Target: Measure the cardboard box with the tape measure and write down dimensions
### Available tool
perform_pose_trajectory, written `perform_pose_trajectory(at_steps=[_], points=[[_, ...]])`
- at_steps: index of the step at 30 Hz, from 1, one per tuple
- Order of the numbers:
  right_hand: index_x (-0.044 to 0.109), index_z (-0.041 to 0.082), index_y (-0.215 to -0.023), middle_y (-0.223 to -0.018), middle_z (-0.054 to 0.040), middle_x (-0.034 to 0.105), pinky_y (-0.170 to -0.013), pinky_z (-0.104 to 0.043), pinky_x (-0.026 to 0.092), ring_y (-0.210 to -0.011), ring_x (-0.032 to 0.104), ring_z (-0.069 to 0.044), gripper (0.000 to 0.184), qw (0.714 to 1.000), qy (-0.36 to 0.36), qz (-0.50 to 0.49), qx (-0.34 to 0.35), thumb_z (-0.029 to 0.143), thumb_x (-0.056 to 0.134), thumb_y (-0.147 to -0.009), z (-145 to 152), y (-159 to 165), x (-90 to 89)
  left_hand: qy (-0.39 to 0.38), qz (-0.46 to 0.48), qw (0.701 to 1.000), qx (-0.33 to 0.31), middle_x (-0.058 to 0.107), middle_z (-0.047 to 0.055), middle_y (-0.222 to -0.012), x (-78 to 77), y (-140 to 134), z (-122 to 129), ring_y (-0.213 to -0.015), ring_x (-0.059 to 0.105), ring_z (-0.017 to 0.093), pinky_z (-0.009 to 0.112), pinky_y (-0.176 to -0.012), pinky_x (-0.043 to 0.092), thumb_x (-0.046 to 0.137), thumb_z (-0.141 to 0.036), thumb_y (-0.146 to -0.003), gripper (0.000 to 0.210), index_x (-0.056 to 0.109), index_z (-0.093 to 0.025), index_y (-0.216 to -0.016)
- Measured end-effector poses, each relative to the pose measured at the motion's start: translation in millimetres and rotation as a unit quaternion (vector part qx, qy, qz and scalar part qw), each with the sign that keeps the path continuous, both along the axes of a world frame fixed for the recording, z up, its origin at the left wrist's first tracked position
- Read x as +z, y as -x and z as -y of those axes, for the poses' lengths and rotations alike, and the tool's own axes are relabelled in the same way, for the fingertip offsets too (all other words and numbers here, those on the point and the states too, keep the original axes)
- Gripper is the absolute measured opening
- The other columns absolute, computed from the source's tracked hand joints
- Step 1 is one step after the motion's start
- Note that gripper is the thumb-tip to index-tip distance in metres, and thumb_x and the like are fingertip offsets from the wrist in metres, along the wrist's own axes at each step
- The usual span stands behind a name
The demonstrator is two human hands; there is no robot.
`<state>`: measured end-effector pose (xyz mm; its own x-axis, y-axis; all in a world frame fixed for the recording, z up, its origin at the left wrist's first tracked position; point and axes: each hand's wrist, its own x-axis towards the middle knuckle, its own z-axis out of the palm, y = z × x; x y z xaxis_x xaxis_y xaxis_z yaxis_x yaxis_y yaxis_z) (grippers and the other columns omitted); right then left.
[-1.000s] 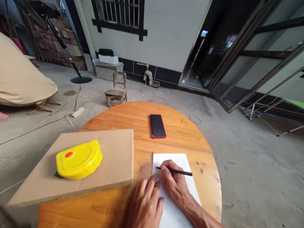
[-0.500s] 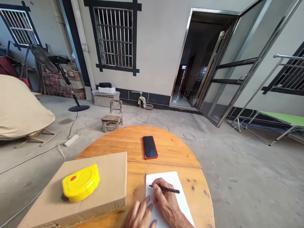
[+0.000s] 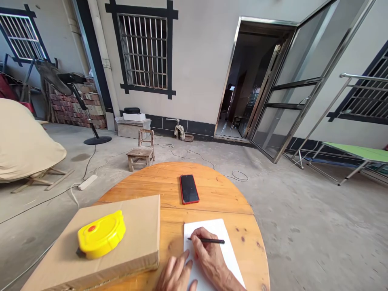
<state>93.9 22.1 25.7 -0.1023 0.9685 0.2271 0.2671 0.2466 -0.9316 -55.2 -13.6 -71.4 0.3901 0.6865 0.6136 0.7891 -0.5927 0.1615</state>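
A sheet of white paper [image 3: 226, 238] lies on the round wooden table [image 3: 242, 202]. My right hand [image 3: 209, 258] pinches a black pen [image 3: 214, 241], its tip at the upper left part of the sheet. Beside it my left hand [image 3: 176, 273] lies with fingers spread, the fingertips on the left edge of the paper. To the left a brown cardboard box [image 3: 139, 230] carries a yellow tape measure [image 3: 103, 234] with a red button. A dark-screened phone [image 3: 189, 189] in a red case rests farther back on the table.
Past the table stands a small wooden chair [image 3: 141, 151]. A white power strip [image 3: 87, 182] and cables lie on the concrete floor. At the right are an open glass door [image 3: 291, 89] and a green folding table [image 3: 360, 151]. A beige-covered object [image 3: 27, 141] stands at left.
The whole view has shifted slightly, so things sit a little farther left. My right hand keeps its grip on the pen, which lies a bit flatter; my left hand stays on the paper.
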Motion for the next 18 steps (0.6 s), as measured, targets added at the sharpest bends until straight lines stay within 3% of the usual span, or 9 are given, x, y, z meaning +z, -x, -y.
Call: perform_pose_trajectory(at_steps=[10,14,18], points=[[0.057,0.018,-0.072,-0.067,-0.0019,0.057,-0.060,-0.026,0.040,-0.063,0.048,-0.015,0.029,1.000,-0.016,-0.006,0.007,0.039,0.050,-0.090,-6,-4,-18.1,-0.035,-0.028,0.999,0.016,0.071,0.003,-0.117,-4.4,-1,1,-0.089,0.069,0.023,0.031,-0.071,0.057,0.062,-0.022,-0.077,0.032,0.064,-0.024,-0.109],[0.058,0.018,-0.072,-0.064,0.0000,0.053,-0.053,-0.025,0.039,-0.057,0.045,-0.013,0.028,1.000,-0.015,-0.003,0.002,0.039,0.050,-0.090,-7,-4,-21.5,-0.016,0.010,0.999,0.041,0.071,0.006,-0.115,11.0,-9,12,-0.094,0.068,0.027,0.037,-0.075,0.058,0.058,-0.020,-0.080,0.029,0.065,-0.021,-0.108],[0.057,0.019,-0.075,-0.063,0.0023,0.050,-0.050,-0.024,0.037,-0.053,0.043,-0.012,0.026,1.000,0.020,-0.006,-0.002,0.039,0.050,-0.090,-6,-7,-26.5,0.114,0.052,0.989,0.085,0.068,0.007,-0.119,39.9,-19,26,-0.106,0.062,0.030,0.045,-0.088,0.056,0.056,-0.013,-0.081,0.027,0.066,-0.019,-0.106]])
